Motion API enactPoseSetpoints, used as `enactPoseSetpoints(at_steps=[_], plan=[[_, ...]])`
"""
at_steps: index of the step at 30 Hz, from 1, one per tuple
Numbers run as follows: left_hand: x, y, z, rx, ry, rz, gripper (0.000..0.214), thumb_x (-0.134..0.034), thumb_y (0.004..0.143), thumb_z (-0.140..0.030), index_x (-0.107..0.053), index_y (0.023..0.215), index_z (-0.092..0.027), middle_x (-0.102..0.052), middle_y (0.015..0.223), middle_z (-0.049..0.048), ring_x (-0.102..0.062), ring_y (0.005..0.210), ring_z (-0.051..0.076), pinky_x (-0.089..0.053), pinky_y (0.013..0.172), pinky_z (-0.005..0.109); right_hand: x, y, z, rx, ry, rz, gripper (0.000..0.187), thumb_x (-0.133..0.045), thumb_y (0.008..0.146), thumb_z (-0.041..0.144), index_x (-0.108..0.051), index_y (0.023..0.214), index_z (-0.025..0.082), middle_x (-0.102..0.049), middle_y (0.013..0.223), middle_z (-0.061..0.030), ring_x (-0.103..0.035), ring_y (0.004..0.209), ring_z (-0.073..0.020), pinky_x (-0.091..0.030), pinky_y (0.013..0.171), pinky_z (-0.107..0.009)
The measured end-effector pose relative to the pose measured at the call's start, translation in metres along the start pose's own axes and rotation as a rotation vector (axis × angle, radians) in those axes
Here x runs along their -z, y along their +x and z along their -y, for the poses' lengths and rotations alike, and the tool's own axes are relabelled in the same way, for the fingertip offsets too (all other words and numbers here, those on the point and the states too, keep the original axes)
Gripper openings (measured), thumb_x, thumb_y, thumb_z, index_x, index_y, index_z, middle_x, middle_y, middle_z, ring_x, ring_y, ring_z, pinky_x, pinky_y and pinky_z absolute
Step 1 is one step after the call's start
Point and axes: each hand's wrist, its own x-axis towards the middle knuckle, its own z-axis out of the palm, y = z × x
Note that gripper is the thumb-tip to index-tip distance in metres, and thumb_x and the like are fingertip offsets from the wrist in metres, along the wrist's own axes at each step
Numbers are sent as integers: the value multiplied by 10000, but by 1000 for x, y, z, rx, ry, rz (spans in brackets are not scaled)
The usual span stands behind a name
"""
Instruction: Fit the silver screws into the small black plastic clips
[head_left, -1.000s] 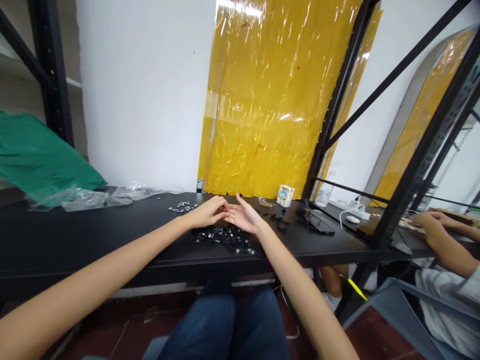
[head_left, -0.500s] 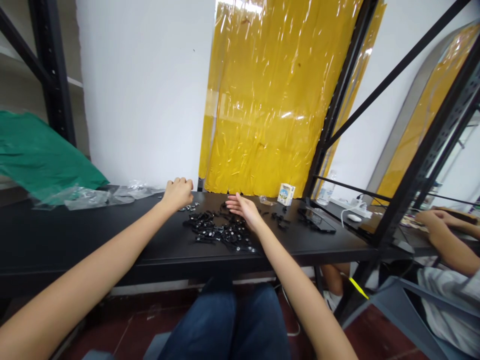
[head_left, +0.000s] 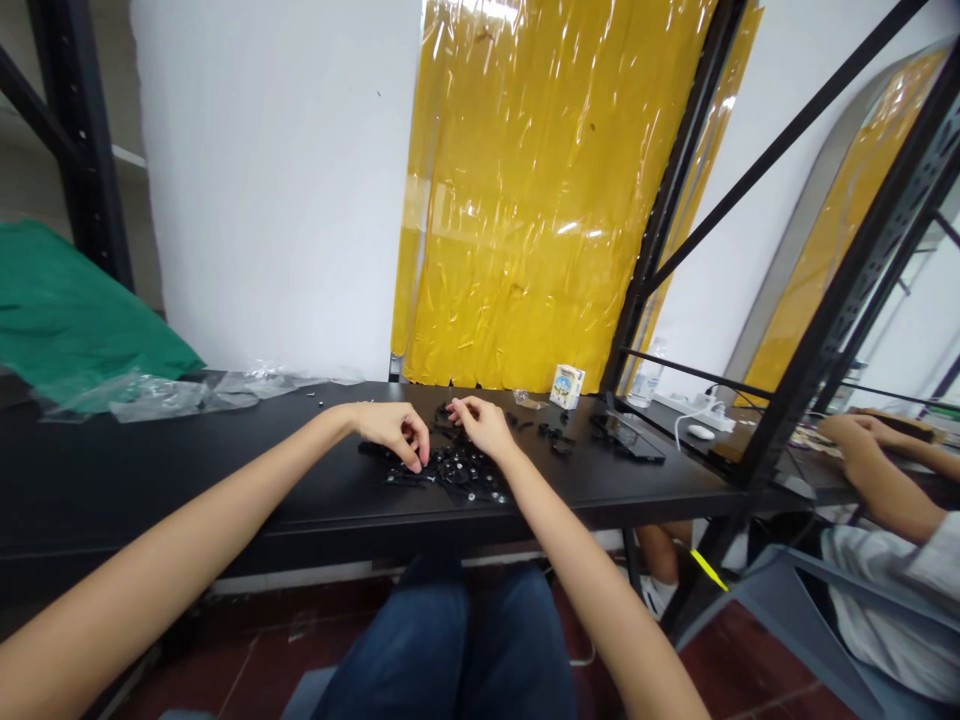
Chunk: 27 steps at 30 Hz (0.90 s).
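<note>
We looked down on a long black worktop [head_left: 187, 440] set against a white wall [head_left: 277, 200], with a wrinkled yellow plastic sheet [head_left: 525, 220] hanging behind it and a black metal shelving frame [head_left: 796, 385] standing at its right end. Beyond the frame stood a tall, round-topped mirror [head_left: 840, 230], and a co-worker in a white shirt [head_left: 885, 620] sat at the far right with a hand [head_left: 847, 432] resting on a separate surface. A green cloth [head_left: 67, 310] hung at the far left, just above crumpled transparent plastic bags [head_left: 180, 398]. Toward the right stood a small white-and-blue box [head_left: 567, 386] and lay a black smartphone [head_left: 626, 440], with a white power strip [head_left: 697, 410] and a white computer mouse [head_left: 700, 432] farther right.

At the middle of the worktop lay a loose pile of small black plastic parts [head_left: 450, 470]. The person's left hand [head_left: 394, 430] curved over its near-left side, fingertips down among the parts. The right hand [head_left: 480, 425] curved over its far side. Neither was clenched, but we could not tell whether either gripped a part.
</note>
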Motion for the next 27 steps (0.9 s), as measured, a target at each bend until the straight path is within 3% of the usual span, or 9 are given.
enactPoseSetpoints(at_steps=[8, 12, 15, 19, 23, 27], plan=[[1, 5, 16, -43, 54, -157, 235, -684, 669, -427, -746, 787, -233, -687, 703, -13, -528, 601, 113, -359, 551, 196, 0, 0, 1, -15, 31, 16, 299, -477, 864, 422, -680, 826, 205, -707, 743, -42, -664, 674, -167, -498, 686, -276], [1, 5, 19, -43, 83, -226, 241, -714, 632, -439, -746, 760, -238, -671, 674, -16, -529, 594, 114, -353, 539, 194, 1, -1, 3, -20, 53, 27, 293, -487, 855, 433, -685, 807, 223, -709, 750, -35, -663, 691, -177, -493, 705, -294], [2, 5, 20, -30, 86, -222, 276, -749, 580, -447, -746, 763, -240, -651, 647, -22, -532, 591, 115, -353, 533, 195, 1, -1, 3, -19, 69, 27, 292, -490, 853, 432, -686, 800, 221, -707, 750, -34, -661, 681, -173, -493, 699, -291], [3, 6, 23, -37, 134, -215, 261, -714, 635, -447, -745, 779, -231, -663, 677, -8, -535, 607, 118, -360, 542, 196, 0, -1, 3, -12, 82, 28, 300, -495, 849, 439, -686, 792, 215, -706, 746, -42, -664, 682, -178, -495, 696, -293], [4, 8, 26, -12, 112, -327, 293, -677, 673, -469, -730, 769, -196, -658, 638, -2, -528, 573, 112, -357, 519, 194, 0, -1, 2, -3, 77, 27, 292, -497, 851, 423, -690, 806, 208, -708, 749, -47, -669, 688, -182, -504, 698, -300], [4, 13, 29, -12, -57, -461, 355, -636, 717, -478, -692, 846, -152, -687, 703, 35, -588, 623, 136, -422, 571, 218, -1, -1, -1, -24, 135, 59, 274, -533, 826, 436, -697, 873, 221, -718, 788, -43, -675, 719, -189, -509, 740, -321]])
